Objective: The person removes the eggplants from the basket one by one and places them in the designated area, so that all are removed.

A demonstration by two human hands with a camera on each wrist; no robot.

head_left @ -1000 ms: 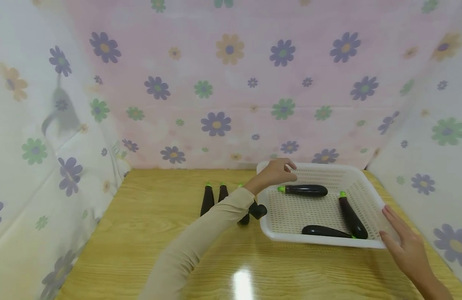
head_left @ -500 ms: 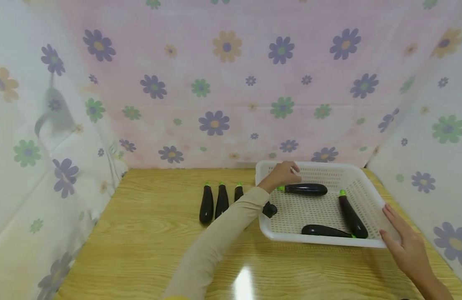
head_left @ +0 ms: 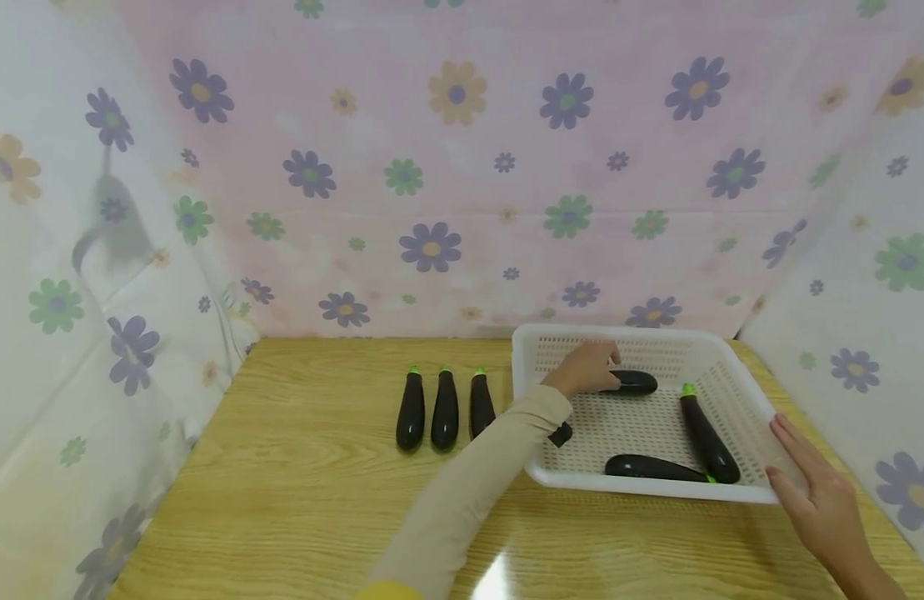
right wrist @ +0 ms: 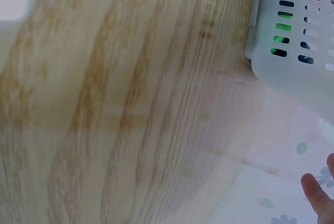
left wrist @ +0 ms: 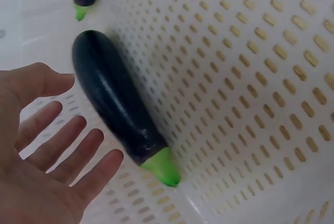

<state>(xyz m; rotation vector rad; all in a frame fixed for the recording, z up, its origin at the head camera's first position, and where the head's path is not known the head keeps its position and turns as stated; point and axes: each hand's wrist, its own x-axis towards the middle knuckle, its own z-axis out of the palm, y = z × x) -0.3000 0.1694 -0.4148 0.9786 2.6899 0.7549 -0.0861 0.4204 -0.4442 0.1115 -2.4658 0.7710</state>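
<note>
My left hand (head_left: 591,367) reaches into a white plastic basket (head_left: 574,481), over the dark eggplant (head_left: 636,382) at its back. In the left wrist view the fingers (left wrist: 94,140) of that hand are spread beside this eggplant (left wrist: 112,88), with nothing in their grasp. Its green stem end shows there but is hidden by the hand in the head view. Two more eggplants lie in the basket, one at the right (head_left: 705,437) and one along the front (head_left: 652,467). My right hand (head_left: 825,496) rests against the basket's right rim, fingers extended.
Left of the basket, three eggplants stand in a row on the wooden table (head_left: 304,467): a left one (head_left: 412,412), a middle one (head_left: 446,412) and a right one (head_left: 481,404), partly behind my left sleeve. Flowered cloth (head_left: 462,192) walls the table's back and sides.
My left hand has moved right and down, from above the basket's left rim to the back eggplant. The right hand stays at the basket's rim.
</note>
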